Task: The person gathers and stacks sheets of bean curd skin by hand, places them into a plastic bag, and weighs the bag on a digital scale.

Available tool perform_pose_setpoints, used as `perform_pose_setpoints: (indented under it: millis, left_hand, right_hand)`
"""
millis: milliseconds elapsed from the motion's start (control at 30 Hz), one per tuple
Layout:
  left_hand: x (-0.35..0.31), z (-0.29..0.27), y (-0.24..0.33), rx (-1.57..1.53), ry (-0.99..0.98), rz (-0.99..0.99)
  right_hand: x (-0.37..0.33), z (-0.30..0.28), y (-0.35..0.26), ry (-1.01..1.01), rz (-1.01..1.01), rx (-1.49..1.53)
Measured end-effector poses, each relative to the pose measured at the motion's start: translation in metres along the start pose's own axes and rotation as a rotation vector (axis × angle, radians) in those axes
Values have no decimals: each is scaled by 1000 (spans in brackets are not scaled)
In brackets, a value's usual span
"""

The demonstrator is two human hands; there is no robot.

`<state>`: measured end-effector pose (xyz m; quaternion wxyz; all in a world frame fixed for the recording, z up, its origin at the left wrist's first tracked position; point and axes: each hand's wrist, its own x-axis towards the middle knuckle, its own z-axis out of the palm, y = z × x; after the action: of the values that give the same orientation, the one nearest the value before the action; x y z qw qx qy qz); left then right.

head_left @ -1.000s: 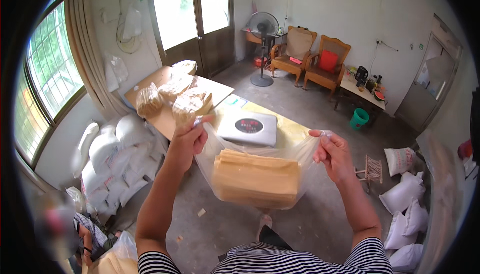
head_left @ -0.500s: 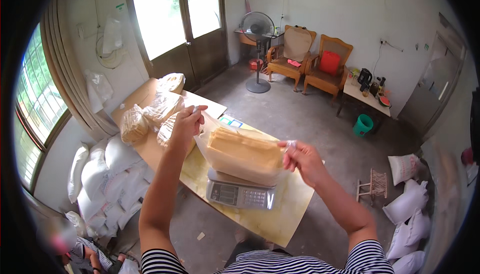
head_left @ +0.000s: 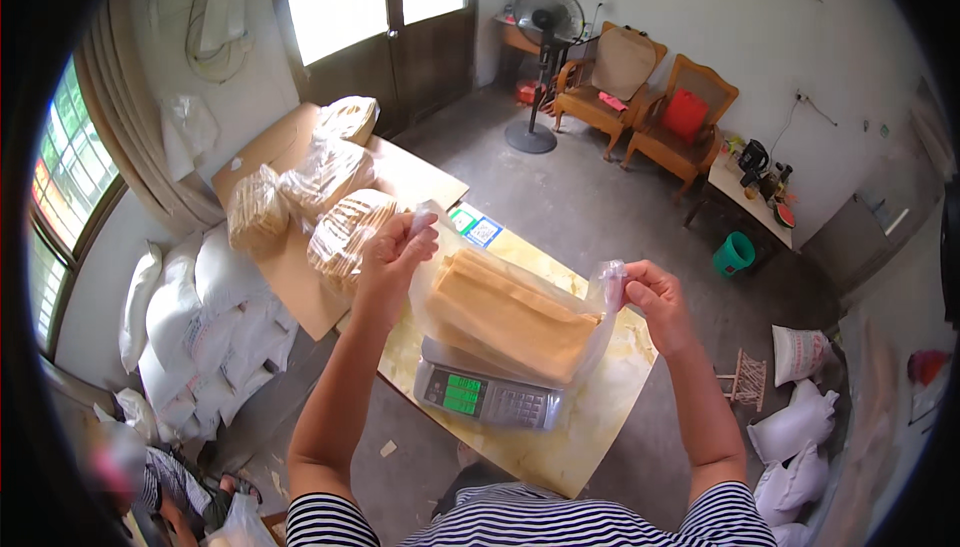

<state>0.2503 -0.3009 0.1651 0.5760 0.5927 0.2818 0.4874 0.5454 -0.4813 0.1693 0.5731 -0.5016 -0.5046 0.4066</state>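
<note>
A clear plastic bag holds a stack of flat, tan-yellow sheets; their exact kind I cannot tell. My left hand pinches the bag's upper left corner. At its gathered upper right corner, my right hand has its fingers closed on the plastic. Under the bag stands a grey digital scale with a lit green display and a keypad. The bag hides most of the weighing plate, so whether its full weight rests there is unclear. The scale sits on a yellow marbled table.
Several filled clear bags lie on a cardboard-covered surface beyond my left hand. White sacks are piled left, more at right. A fan, wooden chairs and a green bin stand farther off. Another person is at lower left.
The scale's display has gone from dark to lit green. Both hands still hold the bag's corners, now pulled farther apart, and the plastic at the right is drawn out more.
</note>
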Motion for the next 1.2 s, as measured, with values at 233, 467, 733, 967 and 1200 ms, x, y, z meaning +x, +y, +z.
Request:
perform_pose_setpoints:
  millis: [233, 467, 733, 967, 1200]
  left_hand:
    - [-62, -44, -59, -42, 393, 32]
    - [-171, -75, -133, -177, 699, -342]
    - [-223, -69, -104, -116, 795, -343]
    - [-256, -20, -2, 75, 674, 19]
    - [-269, 13, 235, 952, 90, 1227]
  right_hand:
    - [5, -18, 31, 260, -16, 229]
    - [-71, -69, 176, 559, 272, 45]
    - [-194, 32, 231, -154, 923, -4]
    - [-220, 71, 231, -521, 858, -107]
    - [-237, 112, 230, -704, 815, -120]
